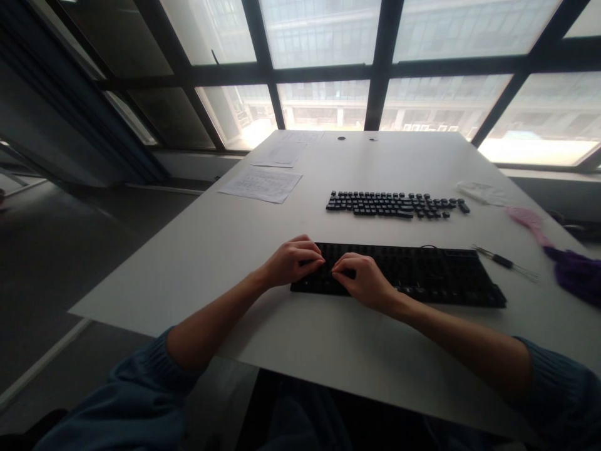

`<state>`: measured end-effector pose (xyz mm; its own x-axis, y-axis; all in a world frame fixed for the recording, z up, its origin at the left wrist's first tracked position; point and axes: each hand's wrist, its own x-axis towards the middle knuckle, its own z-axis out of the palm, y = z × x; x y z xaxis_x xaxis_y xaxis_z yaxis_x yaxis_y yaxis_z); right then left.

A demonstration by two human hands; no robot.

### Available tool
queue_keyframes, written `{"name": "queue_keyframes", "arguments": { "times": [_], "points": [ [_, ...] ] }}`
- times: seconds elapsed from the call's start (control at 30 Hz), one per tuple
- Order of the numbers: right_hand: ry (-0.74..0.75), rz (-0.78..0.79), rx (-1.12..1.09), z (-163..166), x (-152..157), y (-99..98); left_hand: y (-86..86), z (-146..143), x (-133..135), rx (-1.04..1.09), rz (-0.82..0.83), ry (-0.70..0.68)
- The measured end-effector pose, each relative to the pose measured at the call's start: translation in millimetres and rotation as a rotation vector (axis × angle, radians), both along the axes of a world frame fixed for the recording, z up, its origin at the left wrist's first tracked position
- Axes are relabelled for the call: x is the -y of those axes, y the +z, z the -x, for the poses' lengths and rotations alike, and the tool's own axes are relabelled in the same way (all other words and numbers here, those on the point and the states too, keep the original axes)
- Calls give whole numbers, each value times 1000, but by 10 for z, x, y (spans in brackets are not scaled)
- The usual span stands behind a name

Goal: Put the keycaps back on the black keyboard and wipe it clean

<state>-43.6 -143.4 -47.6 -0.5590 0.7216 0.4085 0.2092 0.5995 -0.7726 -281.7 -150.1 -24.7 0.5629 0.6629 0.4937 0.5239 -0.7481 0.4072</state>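
A black keyboard [422,270] lies flat on the white table, and most of its keycaps look to be off. Over its left end, my left hand [295,260] has thumb and fingers pinched together at the upper left part. Close beside it, my right hand [361,275] pinches low over the left-middle part. Whatever either pinch holds is too small and dark to make out. Beyond the keyboard, loose black keycaps [380,204] are laid out in rows like a keyboard, with some gaps and a scattered right side.
A wire keycap puller [504,260] with a dark handle lies right of the keyboard. Past it are a pink cloth item [526,218], a purple bundle [580,275] and a pale crumpled bag [481,193]. Printed sheets [263,183] rest at the table's left. Windows stand behind.
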Motion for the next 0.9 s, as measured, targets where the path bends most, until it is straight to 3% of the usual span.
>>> {"name": "queue_keyframes", "arguments": {
  "times": [0.23, 0.5, 0.73, 0.9],
  "points": [
    [26, -55, 7, -11, 0, -2, 5, -10, 6, 3, 4, -1],
    [83, -238, 79, -13, 29, 43, -3, 1, 0, 6, 23, -12],
    [108, -296, 184, 0, 47, 62, 42, -23, 45, -27, 65, -172],
    [118, -315, 219, -7, 57, 93, 39, -41, 45, -61, 37, -180]
  ]
}}
